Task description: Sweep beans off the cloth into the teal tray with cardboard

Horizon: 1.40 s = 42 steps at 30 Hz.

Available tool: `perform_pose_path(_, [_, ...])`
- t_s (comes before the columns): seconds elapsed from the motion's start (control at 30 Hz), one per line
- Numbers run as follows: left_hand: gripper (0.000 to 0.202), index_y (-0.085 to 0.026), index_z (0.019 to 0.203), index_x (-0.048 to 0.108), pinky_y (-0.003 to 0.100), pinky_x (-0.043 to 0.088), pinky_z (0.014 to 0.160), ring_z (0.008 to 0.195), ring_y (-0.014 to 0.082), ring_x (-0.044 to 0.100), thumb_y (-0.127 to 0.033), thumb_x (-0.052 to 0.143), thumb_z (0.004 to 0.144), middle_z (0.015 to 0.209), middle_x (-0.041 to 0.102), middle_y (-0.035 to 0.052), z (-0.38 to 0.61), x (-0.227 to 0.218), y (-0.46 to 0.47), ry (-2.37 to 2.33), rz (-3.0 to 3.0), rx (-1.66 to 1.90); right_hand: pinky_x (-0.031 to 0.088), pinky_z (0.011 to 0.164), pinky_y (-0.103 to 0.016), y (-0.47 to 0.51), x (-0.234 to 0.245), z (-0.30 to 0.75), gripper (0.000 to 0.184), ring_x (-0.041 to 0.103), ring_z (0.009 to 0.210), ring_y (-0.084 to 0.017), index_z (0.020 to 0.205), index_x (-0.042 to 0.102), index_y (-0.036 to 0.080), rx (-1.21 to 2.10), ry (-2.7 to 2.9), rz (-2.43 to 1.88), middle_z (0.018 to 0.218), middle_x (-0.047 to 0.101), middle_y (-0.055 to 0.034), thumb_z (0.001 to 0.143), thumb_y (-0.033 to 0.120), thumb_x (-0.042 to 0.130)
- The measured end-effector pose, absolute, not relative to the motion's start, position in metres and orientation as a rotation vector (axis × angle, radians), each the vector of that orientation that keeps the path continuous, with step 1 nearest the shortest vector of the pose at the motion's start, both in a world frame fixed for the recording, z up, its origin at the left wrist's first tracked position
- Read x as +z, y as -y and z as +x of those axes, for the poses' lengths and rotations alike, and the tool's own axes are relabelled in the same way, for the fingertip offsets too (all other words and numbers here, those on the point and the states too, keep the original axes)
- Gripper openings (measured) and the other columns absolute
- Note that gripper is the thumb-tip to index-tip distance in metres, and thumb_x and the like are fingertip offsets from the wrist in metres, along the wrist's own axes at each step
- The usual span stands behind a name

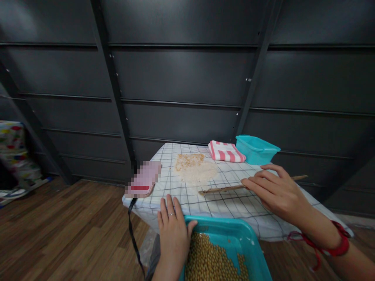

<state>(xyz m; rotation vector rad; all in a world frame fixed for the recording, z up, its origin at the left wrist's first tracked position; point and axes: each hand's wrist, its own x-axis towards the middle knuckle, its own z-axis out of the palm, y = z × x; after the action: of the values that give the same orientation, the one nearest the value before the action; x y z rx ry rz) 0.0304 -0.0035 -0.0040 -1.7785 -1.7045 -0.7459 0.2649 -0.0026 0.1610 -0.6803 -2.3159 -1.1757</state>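
Wall [181, 74], dark, panelled: is rising behind the table [231, 173]. Posts [107, 58]: are running up behind it. Floor [96, 218], brown, planked: is spreading left of it. Sheen [187, 15], pale: is showing above it.

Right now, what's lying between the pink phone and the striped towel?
A spread of whitish grains with yellowish bits along its far side, on the checked tablecloth, as the head view shows.
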Motion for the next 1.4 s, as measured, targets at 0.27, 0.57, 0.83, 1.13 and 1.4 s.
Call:
perform_pose_path(0.27, [0.067, 0.003, 0.119, 0.043, 0.052, 0.039, 0.087, 0.119, 0.0418, 0.032, -0.046, 0.050, 0.074, 0.125, 0.042, 0.0284, 0.030, -0.003, 0.004, 1.733, -1.824, -0.750, 0.040, 0.076, -0.037, 0.014, 0.163, 0.266, 0.024, 0.052, 0.068, -0.014, 0.094, 0.054, 0.017, -1.157, 2.323, -0.653, 0.071, 0.064, -0.0025, 0.079, 0.001, 0.043])
perform_pose_path(0.57, [0.069, 0.002, 0.124, 0.037, 0.053, 0.038, 0.088, 0.122, 0.0415, 0.029, -0.049, 0.042, 0.077, 0.129, 0.038, 0.0287, 0.025, -0.008, 0.004, 1.738, -1.896, -0.704, 0.040, 0.075, -0.038, 0.024, 0.165, 0.274, 0.023, 0.053, 0.068, -0.015, 0.093, 0.053, 0.015, -1.176, 2.352, -0.659, 0.071, 0.064, -0.0034, 0.081, 0.001, 0.040])
perform_pose_path(0.83, [0.066, 0.001, 0.123, 0.039, 0.051, 0.040, 0.087, 0.121, 0.0403, 0.031, -0.047, 0.043, 0.078, 0.128, 0.040, 0.0269, 0.027, -0.005, 0.005, 1.741, -1.859, -0.705, 0.039, 0.075, -0.037, 0.031, 0.161, 0.283, 0.026, 0.052, 0.067, -0.014, 0.090, 0.053, 0.018, -1.215, 2.346, -0.684, 0.070, 0.064, -0.0019, 0.080, -0.001, 0.038])
perform_pose_path(1.13, [0.066, 0.000, 0.125, 0.036, 0.052, 0.039, 0.088, 0.123, 0.0397, 0.028, -0.046, 0.041, 0.079, 0.130, 0.037, 0.0277, 0.026, -0.007, 0.005, 1.746, -1.897, -0.721, 0.039, 0.077, -0.039, 0.033, 0.154, 0.289, 0.029, 0.051, 0.071, -0.016, 0.091, 0.054, 0.016, -1.196, 2.370, -0.727, 0.073, 0.064, -0.0032, 0.078, -0.004, 0.037])
perform_pose_path(1.4, [0.064, 0.001, 0.121, 0.041, 0.053, 0.037, 0.089, 0.122, 0.0407, 0.029, -0.044, 0.046, 0.076, 0.128, 0.040, 0.0276, 0.030, -0.004, 0.005, 1.751, -1.849, -0.787, 0.037, 0.078, -0.039, 0.039, 0.157, 0.289, 0.029, 0.051, 0.071, -0.015, 0.090, 0.054, 0.016, -1.166, 2.390, -0.708, 0.073, 0.063, -0.0026, 0.079, -0.002, 0.034])
